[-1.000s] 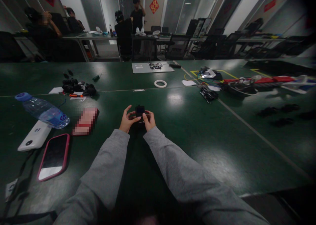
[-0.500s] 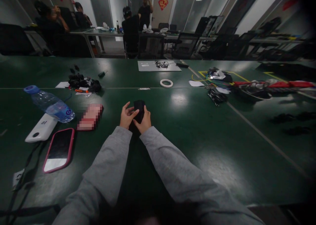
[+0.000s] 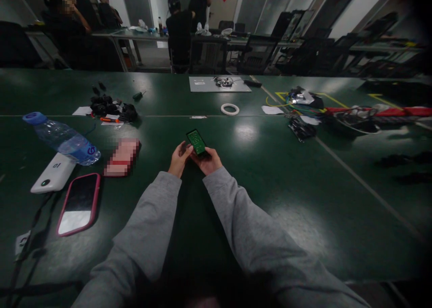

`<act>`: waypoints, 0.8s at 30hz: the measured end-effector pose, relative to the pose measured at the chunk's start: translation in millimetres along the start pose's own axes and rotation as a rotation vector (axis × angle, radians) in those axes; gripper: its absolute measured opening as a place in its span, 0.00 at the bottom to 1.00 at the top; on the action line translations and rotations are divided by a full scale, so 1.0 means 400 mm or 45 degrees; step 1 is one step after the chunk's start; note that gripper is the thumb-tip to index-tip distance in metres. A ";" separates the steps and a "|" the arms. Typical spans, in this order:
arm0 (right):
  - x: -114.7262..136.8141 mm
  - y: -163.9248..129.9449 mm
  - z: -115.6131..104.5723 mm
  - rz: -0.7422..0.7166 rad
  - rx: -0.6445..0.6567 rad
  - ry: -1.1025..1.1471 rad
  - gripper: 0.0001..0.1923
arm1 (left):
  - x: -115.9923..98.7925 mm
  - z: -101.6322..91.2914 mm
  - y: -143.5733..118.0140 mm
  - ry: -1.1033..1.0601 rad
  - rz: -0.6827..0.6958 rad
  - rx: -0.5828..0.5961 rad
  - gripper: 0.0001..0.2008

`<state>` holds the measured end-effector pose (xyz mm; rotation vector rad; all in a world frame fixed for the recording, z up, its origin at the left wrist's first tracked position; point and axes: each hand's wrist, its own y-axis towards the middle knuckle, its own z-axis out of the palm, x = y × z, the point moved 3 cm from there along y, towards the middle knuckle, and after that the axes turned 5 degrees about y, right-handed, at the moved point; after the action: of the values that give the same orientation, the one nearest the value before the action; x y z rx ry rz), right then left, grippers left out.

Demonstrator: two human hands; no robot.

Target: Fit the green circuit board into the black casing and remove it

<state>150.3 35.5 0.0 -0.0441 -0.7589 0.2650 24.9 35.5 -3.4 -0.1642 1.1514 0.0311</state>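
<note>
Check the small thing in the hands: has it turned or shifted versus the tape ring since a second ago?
Yes. The small board now shows a green face, where a dark side showed before, tilted up in both hands, near side of the tape ring.

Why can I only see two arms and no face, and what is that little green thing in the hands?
The camera sits on the person's head and looks forward and down, so you see their own grey-sleeved arms reaching out, like your arms when you look down. There is no robot here, just two bare hands. The left hand and the right hand together hold a small green circuit board just above a big dark green table. On the left of the table lie a water bottle on its side, a white power bank and a phone with a pink case. Farther back are a roll of white tape and a heap of small black parts. The other people sit at tables far behind.
</note>
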 end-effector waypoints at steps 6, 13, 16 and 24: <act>-0.026 -0.010 -0.004 -0.003 0.041 -0.022 0.20 | -0.018 0.013 -0.018 -0.079 -0.069 0.057 0.27; -0.041 0.007 -0.018 -0.064 -0.054 -0.143 0.28 | -0.022 0.007 -0.012 -0.032 0.038 -0.001 0.32; -0.055 0.018 -0.030 -0.186 -0.112 -0.320 0.32 | -0.021 0.000 -0.007 -0.002 0.064 0.007 0.32; -0.046 0.001 -0.020 -0.487 -0.197 -0.681 0.35 | -0.015 -0.031 0.011 0.182 0.208 0.073 0.38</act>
<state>143.0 31.5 -18.3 0.0281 -1.2979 -0.1574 10.5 38.6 -3.3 -0.0217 1.3048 0.1324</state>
